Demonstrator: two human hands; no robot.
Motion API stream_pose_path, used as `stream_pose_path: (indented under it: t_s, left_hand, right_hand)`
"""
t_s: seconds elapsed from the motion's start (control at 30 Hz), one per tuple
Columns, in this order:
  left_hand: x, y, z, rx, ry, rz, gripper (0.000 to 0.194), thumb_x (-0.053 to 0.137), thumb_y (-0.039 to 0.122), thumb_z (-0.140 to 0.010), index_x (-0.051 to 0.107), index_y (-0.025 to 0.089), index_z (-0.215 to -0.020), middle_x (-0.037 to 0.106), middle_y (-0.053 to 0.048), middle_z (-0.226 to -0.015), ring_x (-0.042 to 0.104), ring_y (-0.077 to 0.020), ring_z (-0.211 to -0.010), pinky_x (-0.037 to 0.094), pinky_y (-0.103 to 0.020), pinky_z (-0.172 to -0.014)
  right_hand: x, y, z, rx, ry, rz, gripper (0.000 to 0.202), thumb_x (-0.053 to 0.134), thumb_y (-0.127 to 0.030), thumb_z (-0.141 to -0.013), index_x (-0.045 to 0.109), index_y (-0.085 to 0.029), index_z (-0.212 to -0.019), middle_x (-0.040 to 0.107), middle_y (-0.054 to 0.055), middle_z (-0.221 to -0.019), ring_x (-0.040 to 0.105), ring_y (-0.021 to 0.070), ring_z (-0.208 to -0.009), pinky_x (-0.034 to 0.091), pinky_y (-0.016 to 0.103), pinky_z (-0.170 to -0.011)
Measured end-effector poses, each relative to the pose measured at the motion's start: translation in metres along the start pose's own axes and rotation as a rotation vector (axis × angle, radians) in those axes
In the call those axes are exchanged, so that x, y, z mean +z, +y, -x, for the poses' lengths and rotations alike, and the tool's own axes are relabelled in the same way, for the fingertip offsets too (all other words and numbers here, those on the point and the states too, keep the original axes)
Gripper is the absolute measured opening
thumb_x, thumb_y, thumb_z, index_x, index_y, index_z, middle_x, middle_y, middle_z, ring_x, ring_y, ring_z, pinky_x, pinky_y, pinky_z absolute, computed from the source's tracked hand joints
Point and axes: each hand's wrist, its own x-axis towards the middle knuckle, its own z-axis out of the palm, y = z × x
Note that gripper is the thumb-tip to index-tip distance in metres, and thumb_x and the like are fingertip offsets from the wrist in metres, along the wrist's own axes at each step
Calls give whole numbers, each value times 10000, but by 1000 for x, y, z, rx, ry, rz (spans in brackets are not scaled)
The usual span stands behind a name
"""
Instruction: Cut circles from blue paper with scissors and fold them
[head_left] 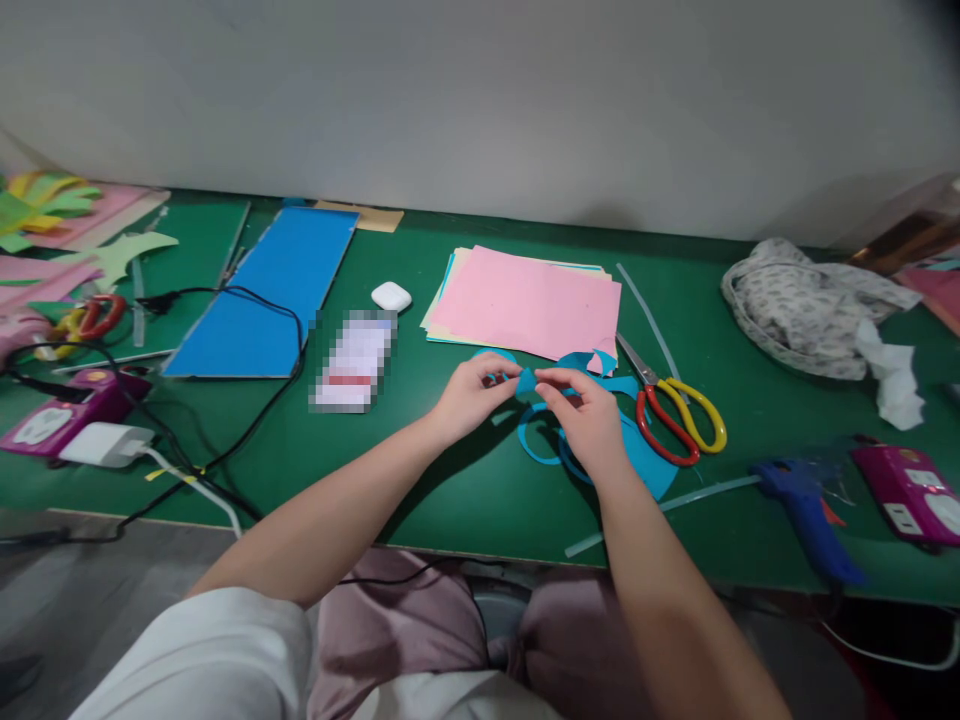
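Observation:
Between my two hands is a small piece of teal paper, held up just above the table. My left hand pinches its left side between thumb and fingers. On its right side, the thumb and fingertips of my right hand close on the paper too. Curled blue paper strips and a larger blue paper piece lie under and beside my right hand. Scissors with one red and one yellow handle rest to the right of that hand. A stack of coloured paper, pink on top, lies beyond both hands.
A blue board, a phone and a white case lie left. At right are a blue glue gun, a purple power strip and a patterned cloth bundle. Black cable crosses the left side of the green table.

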Motion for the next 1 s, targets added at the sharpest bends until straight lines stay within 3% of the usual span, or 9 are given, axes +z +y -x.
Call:
stream_pose_path:
  t_s: [0.17, 0.37, 0.53, 0.7, 1.0]
  left_hand:
    - [-1, 0, 4, 207, 11, -261, 81, 668, 222, -756, 733, 232, -803, 708, -28, -845, 586, -185, -868, 411, -337, -885]
    - [0, 2, 9, 315, 31, -442, 209, 636, 240, -808, 669, 220, -1013, 709, -32, -833, 594, -188, -855, 431, -305, -814]
    - [0, -1, 11, 358, 16, -542, 223, 586, 239, -847, 654, 221, -1058, 710, -42, -866, 595, -166, -765, 436, -277, -739]
    - [1, -4, 10, 389, 2, -584, 233, 559, 245, -864, 661, 226, -1073, 719, -59, -925, 629, -181, -878, 457, -283, -794]
    - [2, -6, 11, 383, -19, -502, 235, 539, 262, -880, 673, 228, -1070, 719, -65, -1007, 652, -165, -888, 487, -277, -811]
  right_hand:
    - [1, 2, 0, -69, 5, 72, 139, 636, -297, -829, 728, -217, -896, 718, 50, -916, 653, 199, -866, 525, 302, -674]
    - [3, 5, 0, -77, 17, 87, 157, 652, -283, -827, 717, -204, -946, 718, 46, -908, 653, 185, -821, 524, 302, -695]
    - [2, 6, 1, -104, 0, 133, 135, 628, -300, -842, 723, -216, -888, 727, 47, -900, 660, 203, -848, 525, 307, -666]
    - [2, 7, 1, -159, 14, 220, 130, 609, -293, -858, 718, -222, -868, 744, 44, -891, 672, 211, -833, 530, 336, -714]
    - [2, 7, 1, -188, 12, 259, 145, 588, -306, -869, 710, -231, -850, 742, 44, -876, 672, 216, -822, 533, 347, -711]
